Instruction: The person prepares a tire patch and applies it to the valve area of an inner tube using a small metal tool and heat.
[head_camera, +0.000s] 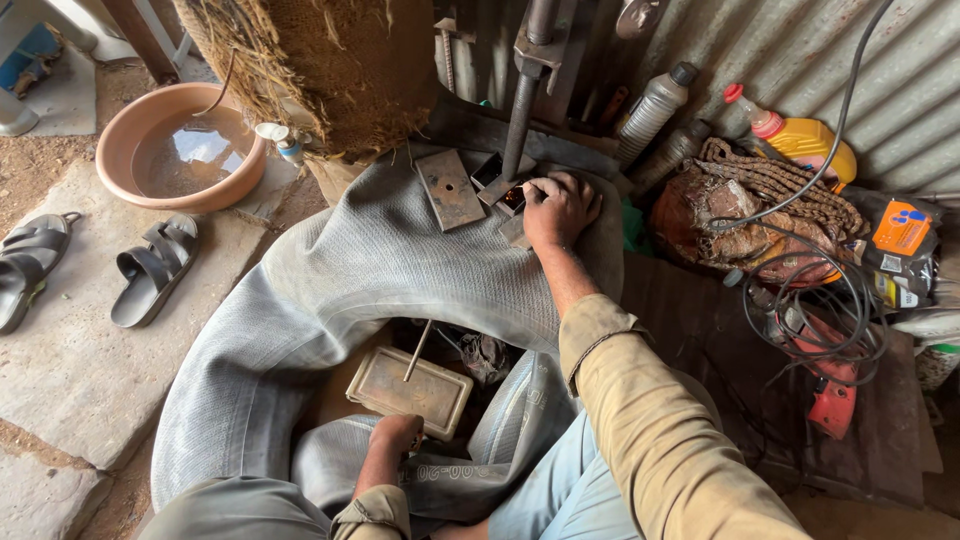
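Observation:
A large grey rubber inner tube (330, 280) lies curled on the ground in front of me. My right hand (558, 207) rests fisted on its far part, pressing it beside the foot of a metal press post (520, 115) and a small flat metal plate (450, 188). My left hand (395, 434) is closed on a fold of the tube near my knee, just below a shallow rectangular metal tray (410, 390) with a thin rod standing in it.
A pink basin of water (180, 145) and a pair of grey sandals (100, 265) sit at the left. Bottles (655, 105), a yellow bottle (810, 140), a chain-covered bundle (760, 215), cables and a red tool (830, 395) crowd the right by a corrugated wall.

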